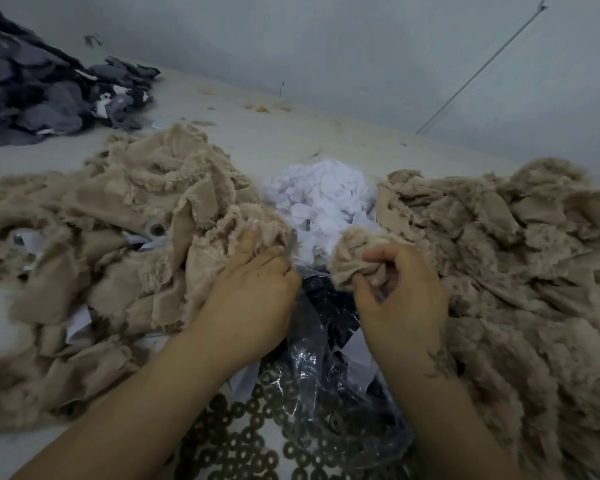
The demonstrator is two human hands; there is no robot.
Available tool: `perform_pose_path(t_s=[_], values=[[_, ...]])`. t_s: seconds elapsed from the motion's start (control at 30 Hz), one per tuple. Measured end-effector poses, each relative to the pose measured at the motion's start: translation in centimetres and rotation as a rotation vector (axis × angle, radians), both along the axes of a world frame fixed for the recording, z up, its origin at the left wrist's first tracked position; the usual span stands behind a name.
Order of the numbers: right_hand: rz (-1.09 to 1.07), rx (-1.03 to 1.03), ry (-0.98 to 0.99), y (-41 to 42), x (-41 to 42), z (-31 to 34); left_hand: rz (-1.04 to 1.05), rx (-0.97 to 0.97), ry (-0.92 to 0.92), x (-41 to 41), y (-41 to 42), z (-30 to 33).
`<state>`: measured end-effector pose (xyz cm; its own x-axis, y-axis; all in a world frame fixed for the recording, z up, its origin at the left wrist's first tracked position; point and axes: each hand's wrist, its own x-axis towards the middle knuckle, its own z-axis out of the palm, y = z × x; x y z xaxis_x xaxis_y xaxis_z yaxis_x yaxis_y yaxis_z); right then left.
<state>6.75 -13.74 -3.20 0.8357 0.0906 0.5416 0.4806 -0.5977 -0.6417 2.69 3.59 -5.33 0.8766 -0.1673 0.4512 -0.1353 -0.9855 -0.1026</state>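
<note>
Nearest to us, below both wrists, lies a brown ring-patterned cloth; on it, between the forearms, we see a clear plastic bag with dark pieces inside. The left hand rests on the left beige heap, one finger straight and the others curled into a fluffy fold of it. The right hand has its thumb and fingers curled round a beige scrap, bunched at its fingertips and held just left of the right beige heap. Just beyond the hands, between the heaps, we find a white paper pile. Far beyond the left hand sits a dark grey fabric heap on the pale table.
</note>
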Motion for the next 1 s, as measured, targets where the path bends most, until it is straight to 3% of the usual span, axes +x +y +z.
perform_pose_path(t_s=[0.17, 0.23, 0.3, 0.4, 0.47, 0.6, 0.67, 0.77, 0.87, 1.0], values=[[0.222, 0.119, 0.204, 1.0, -1.1, -0.4, -0.06, -0.198, 0.072, -0.3, -0.7, 0.5], [0.301, 0.068, 0.235, 1.0, -1.3, -0.6, -0.085, -0.485, 0.171, -0.7, -1.4, 0.8], [0.351, -0.022, 0.222, 0.9, -1.5, -0.6, -0.107, -0.806, 0.153, -0.9, -2.0, 0.9], [0.394, -0.036, 0.254, 0.3, -1.5, -0.1, -0.191, -1.112, 0.201, -0.8, -2.4, 1.2], [0.416, -0.071, 0.235, 0.0, -1.5, 0.3, -0.193, -1.212, 0.273, -0.8, -2.7, 1.4], [0.315, -0.084, 0.15, -0.4, -1.5, 0.0, -0.066, -1.331, 0.206, -1.0, -3.2, 2.0], [0.204, -0.143, 0.057, -0.9, -1.0, 0.1, -0.102, -1.433, 0.242, -1.2, -3.2, 2.4], [0.311, -0.202, 0.078, -1.5, -0.5, 0.7, -0.224, -1.571, 0.32, -1.7, -3.0, 2.9], [0.461, 0.017, 0.308, -1.4, -1.0, 1.0, -0.258, -1.727, 0.321, -1.6, -2.6, 3.1], [0.373, 0.341, 0.482, -1.6, -1.1, 1.3, -0.182, -1.886, 0.269, -1.7, -2.4, 3.0]])
